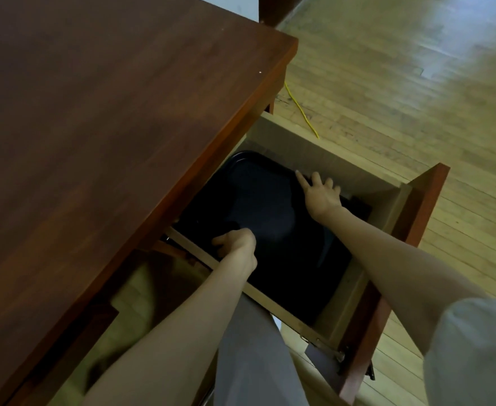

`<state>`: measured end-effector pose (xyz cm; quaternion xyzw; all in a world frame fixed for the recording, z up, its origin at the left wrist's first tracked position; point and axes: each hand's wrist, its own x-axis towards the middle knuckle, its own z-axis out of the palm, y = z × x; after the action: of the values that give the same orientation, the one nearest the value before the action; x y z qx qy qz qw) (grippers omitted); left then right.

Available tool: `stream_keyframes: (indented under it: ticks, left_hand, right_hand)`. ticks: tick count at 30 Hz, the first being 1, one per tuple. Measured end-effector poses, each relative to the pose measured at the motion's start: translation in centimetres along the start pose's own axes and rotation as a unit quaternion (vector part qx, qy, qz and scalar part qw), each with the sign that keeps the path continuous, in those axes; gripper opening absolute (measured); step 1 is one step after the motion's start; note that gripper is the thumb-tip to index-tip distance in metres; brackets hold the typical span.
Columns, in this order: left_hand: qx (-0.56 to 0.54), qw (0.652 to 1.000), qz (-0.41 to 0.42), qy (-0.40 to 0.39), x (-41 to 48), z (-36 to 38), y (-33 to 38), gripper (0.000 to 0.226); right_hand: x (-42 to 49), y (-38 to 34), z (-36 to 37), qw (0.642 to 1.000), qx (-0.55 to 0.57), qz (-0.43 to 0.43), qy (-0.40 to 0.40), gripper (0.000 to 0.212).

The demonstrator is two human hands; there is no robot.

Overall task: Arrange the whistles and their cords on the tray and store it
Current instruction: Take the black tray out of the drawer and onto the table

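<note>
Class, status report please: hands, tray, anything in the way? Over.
Left hand grips tray edge; right hand spread on its far rim. Tray down in open drawer, partly under desktop. Whistles not discernible. No obstruction seen.

A black tray (270,200) lies flat inside the open wooden drawer (328,159).
</note>
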<state>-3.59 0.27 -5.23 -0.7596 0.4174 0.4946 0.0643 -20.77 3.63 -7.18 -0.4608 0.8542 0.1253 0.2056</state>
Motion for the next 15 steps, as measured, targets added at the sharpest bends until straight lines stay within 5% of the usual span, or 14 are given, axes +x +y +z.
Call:
stream_keyframes:
  ticks: [3,5,7,8,15]
  left_hand:
    - [-0.064,0.998,-0.010,0.001,-0.2,-0.8,0.6,0.047]
    - [0.193,0.976,0.097,0.002,-1.1,-0.9,0.5,0.036]
    - [-0.115,0.992,0.013,0.050,-2.7,-1.6,0.6,0.043]
    - [-0.144,0.989,-0.017,0.028,-4.1,-2.0,0.4,0.047]
    - [-0.093,0.987,0.127,-0.011,-7.6,-4.4,-0.8,0.055]
  right_hand:
    - [-0.2,0.3,-1.2,1.000,-0.015,0.005,0.025,0.070]
    - [-0.9,0.5,-2.2,0.999,-0.019,0.014,0.031,0.067]
    - [-1.6,0.7,-3.3,0.999,-0.022,0.017,0.044,0.066]
    - [-2.1,0.8,-3.8,0.999,-0.022,0.013,0.046,0.065]
    - [-7.3,1.6,-7.0,0.996,0.068,0.056,0.016,0.056]
